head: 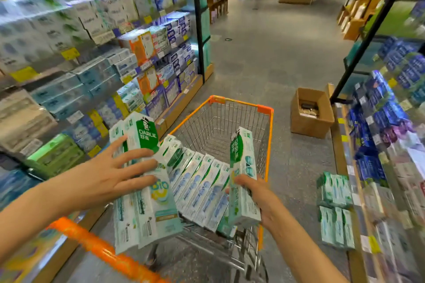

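A wire shopping cart (266, 112) with an orange rim stands in a shop aisle in front of me. Several green-and-white toothpaste boxes (200, 186) lean in a row across its near end. My left hand (115, 172) grips a stack of the same boxes (147, 190) at the cart's left side, fingers spread over the top one. My right hand (255, 195) holds another box (241, 177) upright at the right end of the row, fingers curled round its edge.
Shelves packed with boxed goods (96, 57) line the left side, and more shelves (386, 122) line the right. An open cardboard box (310, 115) sits on the floor ahead right. More toothpaste boxes (333, 209) lie by the right shelf's foot. The aisle floor (264, 41) runs ahead.
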`<act>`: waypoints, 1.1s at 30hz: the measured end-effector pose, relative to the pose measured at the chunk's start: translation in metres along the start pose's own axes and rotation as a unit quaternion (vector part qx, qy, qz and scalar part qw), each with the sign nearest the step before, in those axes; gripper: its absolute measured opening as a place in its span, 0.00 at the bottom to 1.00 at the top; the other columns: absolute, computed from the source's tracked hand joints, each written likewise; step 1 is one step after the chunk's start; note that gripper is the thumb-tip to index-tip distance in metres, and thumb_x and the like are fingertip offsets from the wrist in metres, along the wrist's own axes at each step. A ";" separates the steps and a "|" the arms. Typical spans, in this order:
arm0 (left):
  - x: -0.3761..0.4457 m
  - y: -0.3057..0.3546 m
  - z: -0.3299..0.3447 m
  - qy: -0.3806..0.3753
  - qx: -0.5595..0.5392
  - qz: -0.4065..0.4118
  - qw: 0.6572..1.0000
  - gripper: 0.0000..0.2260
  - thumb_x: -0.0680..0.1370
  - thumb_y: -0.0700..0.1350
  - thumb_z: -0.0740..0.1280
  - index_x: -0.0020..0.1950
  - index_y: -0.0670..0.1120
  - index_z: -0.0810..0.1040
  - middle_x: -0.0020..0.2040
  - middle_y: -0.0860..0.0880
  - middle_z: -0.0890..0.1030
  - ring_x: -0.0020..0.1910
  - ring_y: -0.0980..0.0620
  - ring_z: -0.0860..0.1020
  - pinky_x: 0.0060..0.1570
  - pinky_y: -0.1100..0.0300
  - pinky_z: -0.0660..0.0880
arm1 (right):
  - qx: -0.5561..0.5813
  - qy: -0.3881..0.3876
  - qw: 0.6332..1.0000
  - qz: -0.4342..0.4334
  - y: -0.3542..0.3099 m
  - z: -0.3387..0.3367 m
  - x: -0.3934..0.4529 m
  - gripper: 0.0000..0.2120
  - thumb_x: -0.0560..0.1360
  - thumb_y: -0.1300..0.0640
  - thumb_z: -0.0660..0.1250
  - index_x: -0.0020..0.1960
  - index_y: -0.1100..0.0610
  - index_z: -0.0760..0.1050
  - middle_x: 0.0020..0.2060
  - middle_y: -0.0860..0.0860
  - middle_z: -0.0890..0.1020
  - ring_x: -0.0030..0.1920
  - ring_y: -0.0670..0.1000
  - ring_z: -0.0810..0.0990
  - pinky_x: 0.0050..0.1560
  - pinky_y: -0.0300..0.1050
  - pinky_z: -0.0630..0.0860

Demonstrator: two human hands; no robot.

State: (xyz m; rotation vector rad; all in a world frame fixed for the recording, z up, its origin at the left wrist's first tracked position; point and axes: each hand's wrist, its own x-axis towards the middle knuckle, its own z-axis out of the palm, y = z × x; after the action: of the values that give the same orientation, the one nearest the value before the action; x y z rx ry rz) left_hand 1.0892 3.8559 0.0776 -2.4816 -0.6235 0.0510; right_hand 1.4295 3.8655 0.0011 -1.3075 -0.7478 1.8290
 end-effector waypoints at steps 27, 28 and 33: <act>-0.039 -0.136 0.164 0.091 -0.076 0.200 0.972 0.32 0.64 0.36 0.64 0.68 0.48 0.64 0.64 0.45 0.69 0.68 0.39 0.63 0.66 0.34 0.51 | -0.191 0.196 0.961 0.043 0.125 0.187 0.197 0.28 0.73 0.56 0.70 0.70 0.57 0.63 0.60 0.53 0.78 0.54 0.49 0.77 0.45 0.36 0.76; -0.037 -0.135 0.167 0.086 -0.075 0.205 0.972 0.34 0.64 0.36 0.64 0.70 0.48 0.61 0.65 0.45 0.69 0.71 0.40 0.59 0.66 0.34 0.51 | -0.199 0.198 0.959 0.049 0.126 0.186 0.199 0.30 0.73 0.55 0.71 0.71 0.57 0.62 0.62 0.54 0.76 0.56 0.49 0.77 0.47 0.37 0.76; -0.028 -0.133 0.166 0.045 -0.093 0.205 0.973 0.40 0.62 0.36 0.71 0.71 0.48 0.59 0.66 0.45 0.69 0.76 0.42 0.47 0.67 0.35 0.50 | -0.223 0.191 0.952 0.082 0.151 0.186 0.230 0.49 0.60 0.36 0.72 0.73 0.55 0.59 0.70 0.56 0.67 0.66 0.58 0.72 0.61 0.55 0.75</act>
State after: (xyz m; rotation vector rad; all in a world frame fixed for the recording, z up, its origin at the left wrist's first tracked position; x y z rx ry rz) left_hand 0.9804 4.0270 0.0084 -2.7381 -0.0708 0.0394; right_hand 1.1712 3.9696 -0.1811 -1.9995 -0.8865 1.5014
